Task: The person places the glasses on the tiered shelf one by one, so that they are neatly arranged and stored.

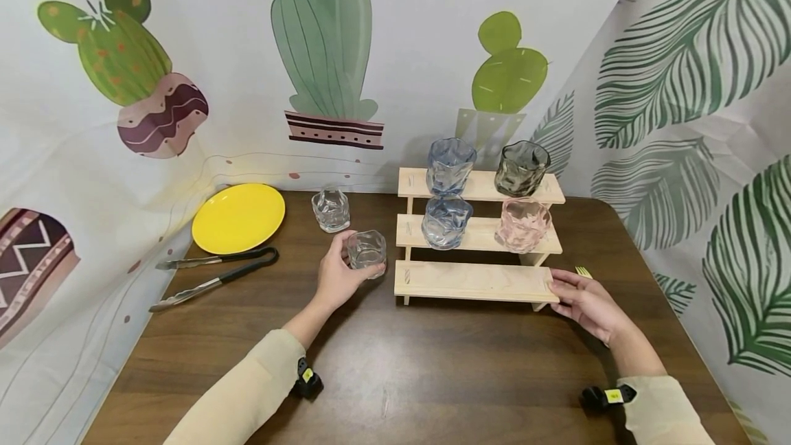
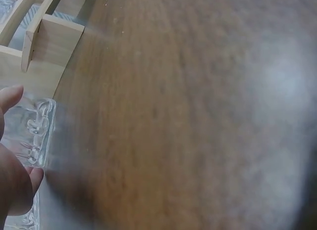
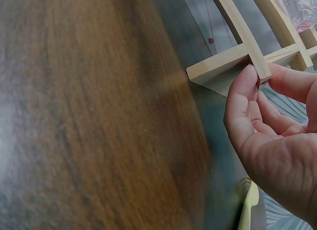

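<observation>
My left hand (image 1: 338,273) grips a clear wavy glass (image 1: 367,247) left of the wooden three-step stand (image 1: 478,279). The left wrist view shows thumb and fingertip around this glass (image 2: 42,128), close to the stand's side. Behind it another clear glass (image 1: 331,211) stands on the table. At the stand's right end, my right hand (image 1: 586,301) pinches the lowest board (image 3: 241,29) between thumb and fingers. Two blue glasses, upper (image 1: 451,167) and middle (image 1: 447,223), stand on the left; a grey glass (image 1: 522,169) and pink glass (image 1: 522,225) stand on the right. The lowest step is bare.
On the left, a yellow plate (image 1: 238,217) lies with black-handled metal tongs (image 1: 237,272) in front of it. A yellow fork (image 1: 583,271) is partly hidden behind my right hand. Patterned cloth (image 1: 426,40) hangs behind and beside the brown table (image 1: 395,369).
</observation>
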The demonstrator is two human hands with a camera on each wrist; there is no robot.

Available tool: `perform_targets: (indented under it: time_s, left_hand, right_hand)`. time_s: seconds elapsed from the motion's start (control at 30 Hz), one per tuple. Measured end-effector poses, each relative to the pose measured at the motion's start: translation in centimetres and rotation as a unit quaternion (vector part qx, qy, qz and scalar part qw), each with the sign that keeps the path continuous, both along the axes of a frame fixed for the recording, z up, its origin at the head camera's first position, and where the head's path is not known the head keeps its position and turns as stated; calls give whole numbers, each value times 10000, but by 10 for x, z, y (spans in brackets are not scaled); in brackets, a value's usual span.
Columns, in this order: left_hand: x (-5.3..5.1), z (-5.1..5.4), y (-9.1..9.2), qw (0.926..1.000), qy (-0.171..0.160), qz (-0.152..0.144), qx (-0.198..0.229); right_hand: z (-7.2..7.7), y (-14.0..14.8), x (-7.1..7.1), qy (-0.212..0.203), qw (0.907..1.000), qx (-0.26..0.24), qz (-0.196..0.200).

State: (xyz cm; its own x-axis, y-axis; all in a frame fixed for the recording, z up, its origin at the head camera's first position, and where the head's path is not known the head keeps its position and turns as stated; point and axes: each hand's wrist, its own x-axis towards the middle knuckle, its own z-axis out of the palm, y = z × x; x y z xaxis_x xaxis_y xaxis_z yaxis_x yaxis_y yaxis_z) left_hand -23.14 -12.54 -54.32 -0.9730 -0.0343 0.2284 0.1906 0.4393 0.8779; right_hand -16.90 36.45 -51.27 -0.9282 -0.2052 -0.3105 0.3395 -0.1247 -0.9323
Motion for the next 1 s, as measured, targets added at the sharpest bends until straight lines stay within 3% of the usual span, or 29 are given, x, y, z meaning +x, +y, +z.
perform_targets:
  time_s: [0.3, 0.67, 0.87, 1.0]
  left_hand:
    - [11, 11, -1, 9995, 261, -111, -114]
    - [34, 32, -11, 9942, 616, -55, -878]
    - [47, 45, -10, 9929, 755, -84, -921]
    - [55, 54, -3, 9917, 941, -291, -826]
  right_hand:
    - [1, -1, 1, 0, 10000, 66, 13]
    - [2, 0, -1, -45, 9999, 92, -55]
    - [3, 0, 0, -18, 9999, 116, -59]
    - [2, -1, 0, -9, 9999, 117, -30]
